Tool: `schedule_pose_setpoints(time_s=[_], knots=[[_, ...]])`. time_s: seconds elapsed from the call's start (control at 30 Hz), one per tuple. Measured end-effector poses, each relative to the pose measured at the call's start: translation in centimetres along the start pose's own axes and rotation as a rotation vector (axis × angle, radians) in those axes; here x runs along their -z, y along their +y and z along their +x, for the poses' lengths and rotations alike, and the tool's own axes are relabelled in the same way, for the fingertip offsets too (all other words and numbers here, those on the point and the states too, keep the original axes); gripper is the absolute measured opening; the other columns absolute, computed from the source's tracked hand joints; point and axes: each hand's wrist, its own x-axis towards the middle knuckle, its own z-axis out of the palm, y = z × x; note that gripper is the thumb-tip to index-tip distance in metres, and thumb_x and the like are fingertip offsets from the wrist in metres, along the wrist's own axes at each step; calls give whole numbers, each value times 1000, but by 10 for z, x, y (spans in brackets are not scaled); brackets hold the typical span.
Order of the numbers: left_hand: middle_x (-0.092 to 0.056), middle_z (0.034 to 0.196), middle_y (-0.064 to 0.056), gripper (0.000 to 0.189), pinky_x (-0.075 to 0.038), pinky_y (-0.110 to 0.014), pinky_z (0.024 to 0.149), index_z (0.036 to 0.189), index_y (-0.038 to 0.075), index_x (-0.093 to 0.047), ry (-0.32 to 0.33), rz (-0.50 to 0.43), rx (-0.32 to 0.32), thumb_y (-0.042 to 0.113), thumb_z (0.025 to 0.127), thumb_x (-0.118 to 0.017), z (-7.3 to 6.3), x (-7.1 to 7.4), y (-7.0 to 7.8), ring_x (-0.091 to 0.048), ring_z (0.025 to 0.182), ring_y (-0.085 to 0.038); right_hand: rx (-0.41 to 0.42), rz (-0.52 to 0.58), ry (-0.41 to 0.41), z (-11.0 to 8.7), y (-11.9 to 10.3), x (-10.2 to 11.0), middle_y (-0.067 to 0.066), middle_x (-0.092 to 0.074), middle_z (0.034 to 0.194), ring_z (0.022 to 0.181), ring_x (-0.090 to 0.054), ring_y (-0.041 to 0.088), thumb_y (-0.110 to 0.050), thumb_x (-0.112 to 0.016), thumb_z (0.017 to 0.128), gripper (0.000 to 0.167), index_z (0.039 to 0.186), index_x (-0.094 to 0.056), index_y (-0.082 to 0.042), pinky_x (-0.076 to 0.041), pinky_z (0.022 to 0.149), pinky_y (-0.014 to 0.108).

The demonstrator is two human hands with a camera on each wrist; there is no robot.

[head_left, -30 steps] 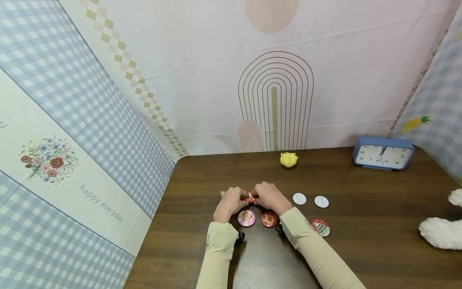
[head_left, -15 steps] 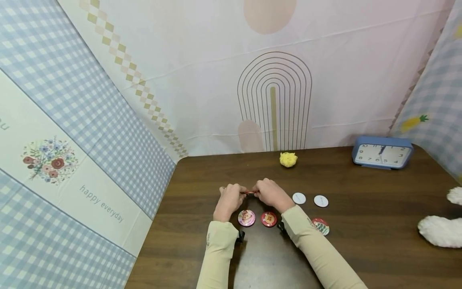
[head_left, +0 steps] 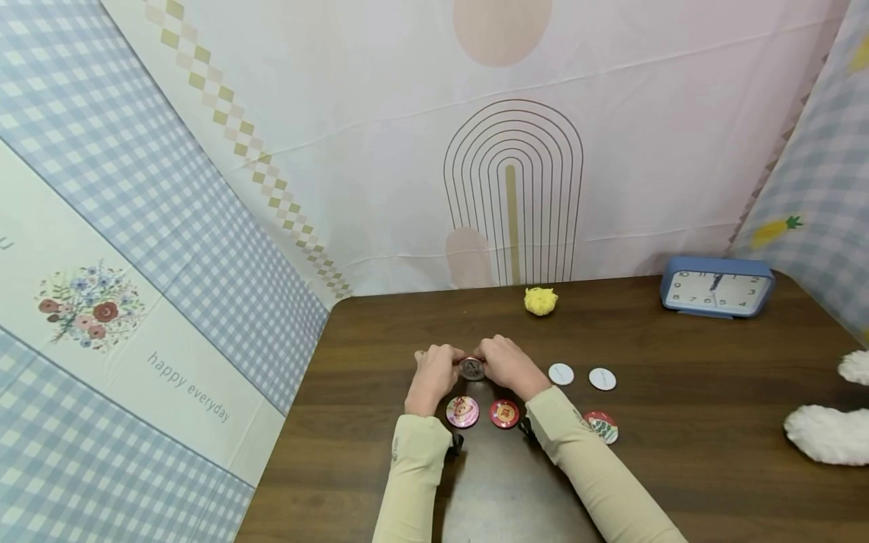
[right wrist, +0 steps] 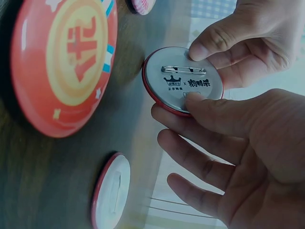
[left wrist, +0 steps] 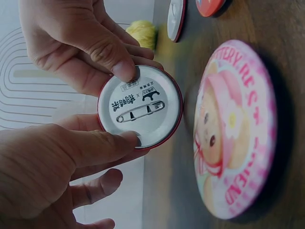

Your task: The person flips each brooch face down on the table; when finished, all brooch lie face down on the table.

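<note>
The person's left hand point(head_left: 432, 375) and right hand point(head_left: 508, 366) share one round badge point(head_left: 472, 369) between them, the grip narrowed on both sides to the badge's thickness: each thumb presses the pale metal back, with fingers behind the rim. It sits tilted right in the grip, its safety pin point(left wrist: 140, 111) and dark print facing the person; I can't tell whether its lower edge touches the table point(head_left: 380, 332). Just on the near side of the grip, a pink bear badge point(head_left: 462, 412) and a red badge point(head_left: 504, 414) lie face up, side by side. Off to the right of the grip, a white-backed badge point(head_left: 561, 374) and a second face-down badge point(head_left: 602, 378) rest a little apart, and nearer the person the right sleeve point(head_left: 577, 460) partly covers a tree-patterned badge point(head_left: 606, 430). Beyond the grip sits a fuzzy yellow ball point(head_left: 540, 301); well to its right stands a blue clock point(head_left: 717, 286).
</note>
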Motion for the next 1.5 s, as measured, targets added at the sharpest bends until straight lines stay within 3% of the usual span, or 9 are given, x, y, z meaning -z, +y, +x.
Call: schedule_pose_setpoints(time_s=[0.2, 0.43, 0.63, 0.77, 0.87, 1.03, 1.17, 1.3, 1.5], knots=[[-74, 88, -2, 18, -37, -49, 76, 94, 20, -80, 0, -20, 12, 5, 88, -73, 0, -3, -2, -68, 85, -30, -60, -14, 27, 4, -3, -5, 1, -56, 61, 58, -52, 21, 9, -68, 82, 23, 67, -69, -8, -44, 57, 38], [-67, 74, 0, 20, -33, -44, 68, 90, 18, -77, 2, -22, -5, 1, 84, -70, 2, -12, -6, -64, 75, -27, -163, -63, 12, 9, -7, -11, 3, -59, 67, 62, -54, 23, 7, -70, 78, 20, 71, -69, -11, -45, 60, 41], [-66, 81, -5, 15, -39, -51, 72, 87, 15, -73, -16, 2, 17, 3, 78, -78, 2, -9, -4, -64, 87, -34, -197, -95, 10, 12, -10, -13, 7, -63, 71, 66, -60, 27, 6, -72, 77, 17, 75, -70, -11, -49, 63, 48], [-65, 93, -10, 20, -40, -56, 77, 96, 12, -75, -47, 22, 25, 8, 78, -82, 1, -8, -3, -61, 97, -39, -214, -121, 5, 13, -11, -14, 9, -65, 74, 73, -64, 32, 5, -72, 78, 18, 73, -66, -11, -49, 71, 55], [-62, 99, -13, 26, -39, -58, 81, 105, 10, -75, -81, 24, 35, 10, 80, -80, 1, -8, -3, -58, 101, -39, -234, -150, -31, 15, -11, -16, 11, -67, 80, 81, -64, 35, 2, -71, 82, 19, 71, -63, -11, -47, 78, 58], [-59, 102, -14, 24, -39, -61, 85, 108, 9, -72, -142, 21, 38, 12, 85, -77, -1, -10, -4, -55, 101, -39, -279, -182, -103, 16, -10, -21, 15, -67, 92, 94, -61, 38, -1, -66, 89, 15, 76, -65, -8, -44, 84, 58], [-58, 106, -14, 20, -38, -62, 87, 108, 8, -71, -180, 21, 51, 13, 89, -73, -1, -12, -5, -54, 102, -38, -297, -183, -126, 16, -10, -22, 16, -66, 95, 97, -59, 39, -1, -62, 92, 14, 81, -67, -7, -43, 87, 59], [-56, 116, -16, 27, -37, -63, 90, 119, 7, -69, -229, 24, 69, 17, 94, -68, -1, -15, -6, -52, 109, -40, -298, -177, -144, 16, -8, -22, 16, -64, 98, 102, -58, 40, -2, -63, 91, 11, 82, -67, -7, -41, 90, 62], [-54, 118, -19, 33, -36, -63, 88, 124, 3, -66, -213, -7, 65, 16, 94, -67, -3, -14, -8, -50, 109, -41, -273, -142, -137, 16, -4, -22, 14, -62, 93, 101, -58, 40, -7, -71, 88, 15, 76, -63, -9, -40, 91, 63]])
